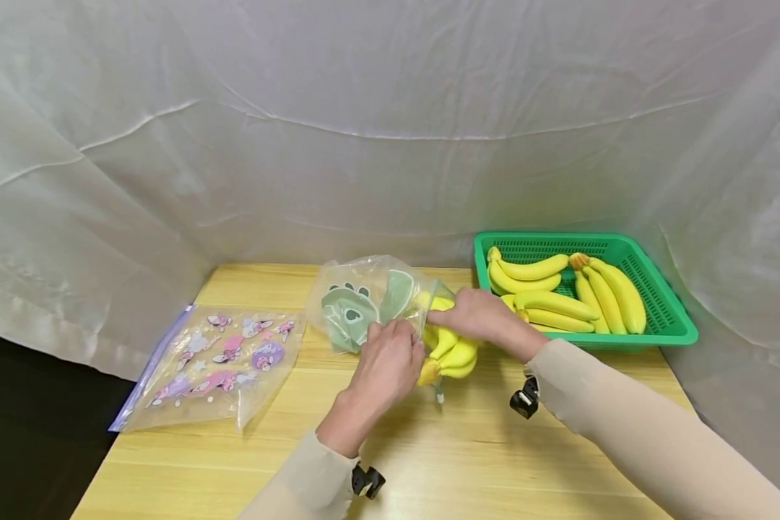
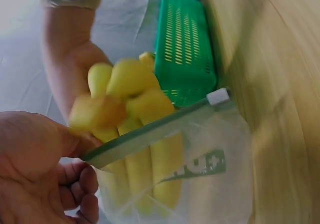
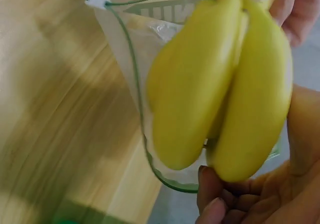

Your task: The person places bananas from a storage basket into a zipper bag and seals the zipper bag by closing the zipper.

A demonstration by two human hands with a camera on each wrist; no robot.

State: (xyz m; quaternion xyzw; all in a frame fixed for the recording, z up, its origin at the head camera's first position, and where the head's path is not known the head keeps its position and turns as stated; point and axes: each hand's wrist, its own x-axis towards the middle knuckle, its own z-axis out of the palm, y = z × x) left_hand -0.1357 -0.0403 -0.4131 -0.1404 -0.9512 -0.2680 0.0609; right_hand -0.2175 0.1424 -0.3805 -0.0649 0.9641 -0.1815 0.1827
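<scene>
A clear zip bag (image 1: 354,303) with green print and a white slider stands with its mouth toward the right. Its green-edged rim is pinched by my left hand (image 1: 390,361), thumb against curled fingers, as the left wrist view shows. At the mouth is a bunch of yellow bananas (image 1: 458,355), its brownish stem near my left hand; some bananas show through the film in the left wrist view. My right hand (image 1: 474,315) holds the bananas from the far side, fingers curled by the banana tips (image 3: 232,169). Its exact hold is partly hidden.
At the back right a green basket (image 1: 679,328) holds several banana bunches (image 1: 552,310). To the left lies a clear bag (image 1: 221,368) with pink and purple prints and a purple zip edge. Both are on the wooden table (image 1: 481,448), with pale cloth (image 1: 390,180) hanging around it.
</scene>
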